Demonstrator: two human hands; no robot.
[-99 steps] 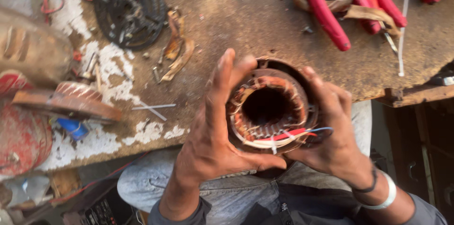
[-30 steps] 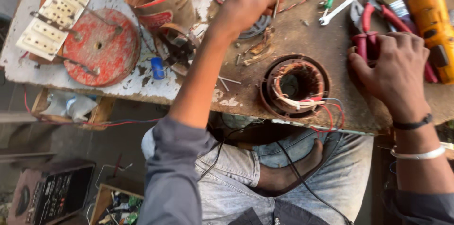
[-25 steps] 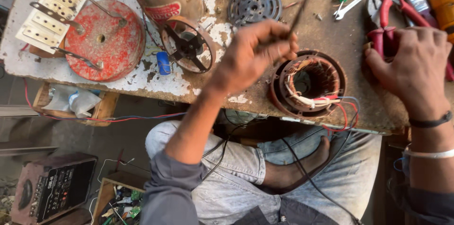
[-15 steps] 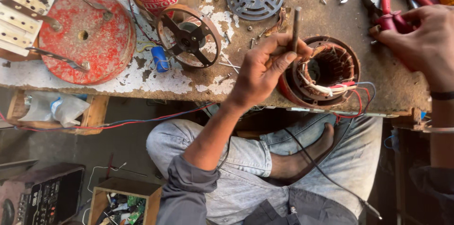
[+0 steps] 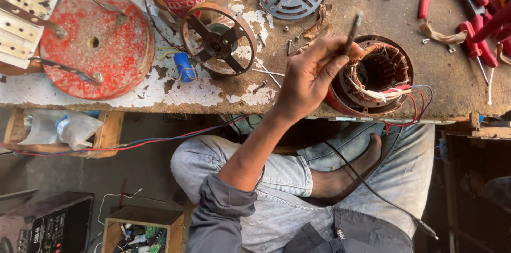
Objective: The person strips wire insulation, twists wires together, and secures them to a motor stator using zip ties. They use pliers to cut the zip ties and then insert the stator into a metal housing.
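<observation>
Left hand's [image 5: 308, 80] grip pinches a thin rod [image 5: 352, 32] (tilted upward), just beside the motor stator [image 5: 372, 80].

Person wears a grey long-sleeve shirt, cuff pushed up the left forearm above a bare left hand [image 5: 308, 80], light faded jeans, barefoot.

Single head-worn view, looking almost straight down from above the seated person. Landmark: motor stator [image 5: 375, 77] at the near counter [image 5: 458, 80] edge, right of frame centre. Counter fills the upper half of frame beyond the stator; the person's lap and crossed legs fill the lower half, below it. Floor with a wooden box [image 5: 141, 229] shows far lower left of the stator. Medium-close range, left hand [image 5: 311, 75] just left of the stator. No second view to overlap.
</observation>
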